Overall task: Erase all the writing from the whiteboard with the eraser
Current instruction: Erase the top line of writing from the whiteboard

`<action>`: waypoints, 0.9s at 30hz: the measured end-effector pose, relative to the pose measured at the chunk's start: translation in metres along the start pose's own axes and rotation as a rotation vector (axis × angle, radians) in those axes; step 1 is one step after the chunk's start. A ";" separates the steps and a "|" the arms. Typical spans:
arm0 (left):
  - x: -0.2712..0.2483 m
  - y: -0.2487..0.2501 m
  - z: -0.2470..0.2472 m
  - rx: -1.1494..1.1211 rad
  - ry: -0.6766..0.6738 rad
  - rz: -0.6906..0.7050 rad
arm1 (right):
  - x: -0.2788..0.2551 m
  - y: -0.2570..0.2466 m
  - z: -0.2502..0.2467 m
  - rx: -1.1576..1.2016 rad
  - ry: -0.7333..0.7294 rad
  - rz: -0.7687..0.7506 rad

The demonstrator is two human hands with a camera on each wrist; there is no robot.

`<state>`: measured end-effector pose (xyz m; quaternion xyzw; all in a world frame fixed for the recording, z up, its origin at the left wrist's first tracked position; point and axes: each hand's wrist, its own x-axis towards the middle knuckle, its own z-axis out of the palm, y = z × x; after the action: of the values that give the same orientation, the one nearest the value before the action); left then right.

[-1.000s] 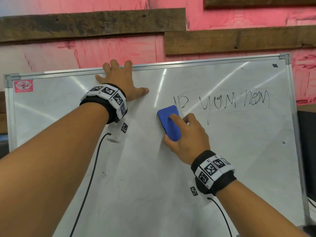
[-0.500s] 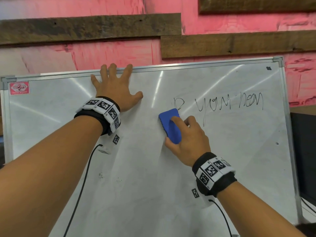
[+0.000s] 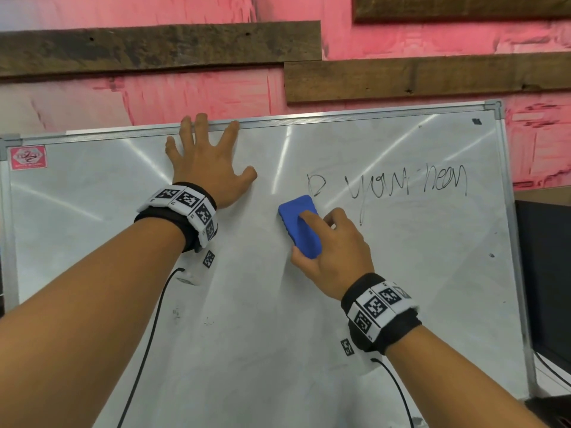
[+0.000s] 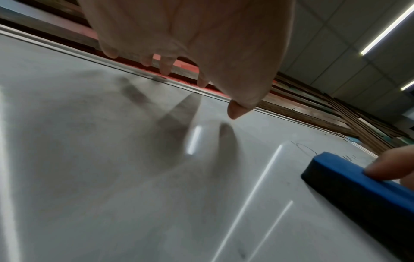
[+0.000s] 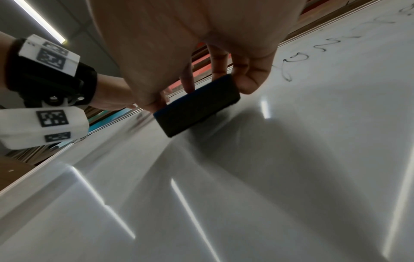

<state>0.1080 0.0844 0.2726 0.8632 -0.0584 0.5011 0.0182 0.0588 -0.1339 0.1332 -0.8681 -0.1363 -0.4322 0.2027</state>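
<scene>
The whiteboard (image 3: 278,350) leans against a pink wall, framed in grey metal. Black handwriting (image 3: 401,186) runs across its upper right part; a lone looped letter (image 3: 316,183) stands just above the eraser. My right hand (image 3: 327,245) grips the blue eraser (image 3: 298,223) and holds it flat on the board, left of the writing. From the right wrist the eraser (image 5: 197,106) shows its dark felt side, pinched by fingers and thumb. My left hand (image 3: 207,162) lies spread and flat on the board near the top edge, fingertips at the frame. The left wrist view also shows the eraser (image 4: 358,187).
A red sticker (image 3: 27,157) marks the board's top left corner. Dark wooden planks (image 3: 401,78) cross the pink wall above. A black object (image 3: 547,273) stands beyond the board's right edge. Cables (image 3: 145,350) hang from both wrist units over the board.
The eraser has slid slightly down and left of the first letters, some of which are wiped away, leaving one looped letter. My left hand stays flat on the board.
</scene>
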 end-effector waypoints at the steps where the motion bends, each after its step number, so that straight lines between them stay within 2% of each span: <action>1: -0.003 0.001 0.001 -0.007 0.015 0.016 | -0.002 0.001 0.001 -0.001 -0.003 0.003; 7: -0.026 0.015 0.003 0.011 0.015 0.176 | 0.008 0.000 -0.005 -0.005 0.000 0.007; 12: -0.041 0.024 0.013 0.069 -0.041 0.279 | -0.015 0.007 0.002 -0.032 -0.051 0.011; 19: -0.048 0.030 0.020 0.115 -0.077 0.301 | -0.026 0.022 0.008 -0.034 -0.040 0.066; 23: -0.047 0.032 0.020 0.104 -0.068 0.298 | -0.032 0.019 0.011 -0.057 -0.057 -0.021; 27: -0.048 0.032 0.021 0.108 -0.067 0.292 | -0.031 0.029 0.009 0.001 0.013 0.089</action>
<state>0.0986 0.0546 0.2202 0.8614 -0.1571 0.4718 -0.1032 0.0586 -0.1568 0.0963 -0.8704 -0.0965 -0.4282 0.2230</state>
